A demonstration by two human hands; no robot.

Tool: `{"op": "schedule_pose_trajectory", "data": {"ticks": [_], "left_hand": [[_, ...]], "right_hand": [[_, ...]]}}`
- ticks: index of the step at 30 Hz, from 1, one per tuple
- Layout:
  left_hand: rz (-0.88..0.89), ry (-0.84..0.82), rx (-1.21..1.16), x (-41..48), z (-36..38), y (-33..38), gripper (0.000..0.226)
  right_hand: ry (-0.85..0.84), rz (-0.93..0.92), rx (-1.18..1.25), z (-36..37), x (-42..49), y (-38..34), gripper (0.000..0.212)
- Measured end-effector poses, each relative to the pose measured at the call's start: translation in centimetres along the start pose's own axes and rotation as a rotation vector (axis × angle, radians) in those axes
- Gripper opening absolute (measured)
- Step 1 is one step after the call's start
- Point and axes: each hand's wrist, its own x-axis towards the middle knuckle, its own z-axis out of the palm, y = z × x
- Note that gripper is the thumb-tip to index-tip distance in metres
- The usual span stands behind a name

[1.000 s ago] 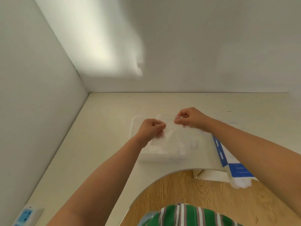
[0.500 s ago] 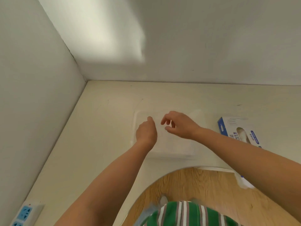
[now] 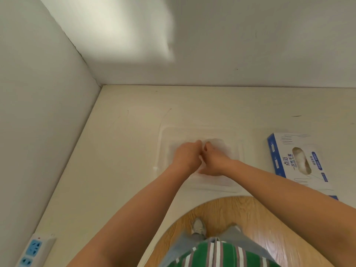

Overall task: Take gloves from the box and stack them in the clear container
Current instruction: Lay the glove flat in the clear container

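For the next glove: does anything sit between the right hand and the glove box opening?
Nothing visible does. The right hand is over the clear container, beside the left hand. Only bare table lies between the container's right rim and the glove box, whose top opening is uncovered, with gloves showing.

A white power strip with blue sockets lies at the near left corner of the cream table, whose curved near edge shows wooden floor and one grey shoe.
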Motion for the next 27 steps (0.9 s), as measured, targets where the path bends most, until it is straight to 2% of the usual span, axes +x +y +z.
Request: {"op": "schedule_pose_trajectory", "data": {"ticks": [2, 4, 8, 10, 12, 14, 17, 19, 22, 25, 27], "left_hand": [[-0.135, -0.145, -0.056, 0.4, 1.2, -1.0, 0.047], [-0.228, -0.208, -0.157, 0.6, 1.9, -1.7, 0.072], [-0.27, -0.281, -0.132, 1.0, 1.8, -2.3, 0.109], [-0.304, -0.325, -0.094, 1.2, 1.8, -2.4, 0.115], [-0.31, -0.319, -0.034, 1.1, 1.7, -2.2, 0.108], [-0.301, -0.249, 0.042, 0.7, 1.5, -2.0, 0.088], [-0.312, -0.003, 0.043, 0.1, 0.5, -0.8, 0.047], [-0.294, 0.159, -0.03, 0.1, -0.3, 0.5, 0.034], [-0.251, 0.372, -0.145, 0.5, -1.5, 3.3, 0.019], [-0.158, 0.53, -0.258, 0.9, -1.9, 7.7, 0.01], [-0.075, 0.55, -0.316, 1.3, -1.8, 11.1, 0.007]], "right_hand": [[-0.006, 0.0, 0.011, -0.1, -0.2, 0.3, 0.094], [-0.014, 0.026, -0.016, -0.1, -0.5, 0.8, 0.103], [-0.013, 0.062, -0.069, 0.5, -0.3, 0.5, 0.11], [-0.041, 0.072, -0.071, 0.4, -0.3, 0.4, 0.108], [-0.089, 0.062, -0.066, -0.2, -0.4, 0.5, 0.1], [-0.088, 0.03, -0.033, -1.4, -0.8, 0.3, 0.079], [0.129, -0.089, 0.089, -3.8, -1.9, 0.2, 0.039], [0.334, -0.206, 0.232, -5.5, -3.1, 0.7, 0.024], [0.55, -0.298, 0.306, -7.8, -5.4, 2.9, 0.017], [0.646, -0.215, 0.351, -8.4, -7.4, 7.8, 0.016], [0.665, -0.112, 0.364, -7.9, -8.6, 11.3, 0.017]]}}
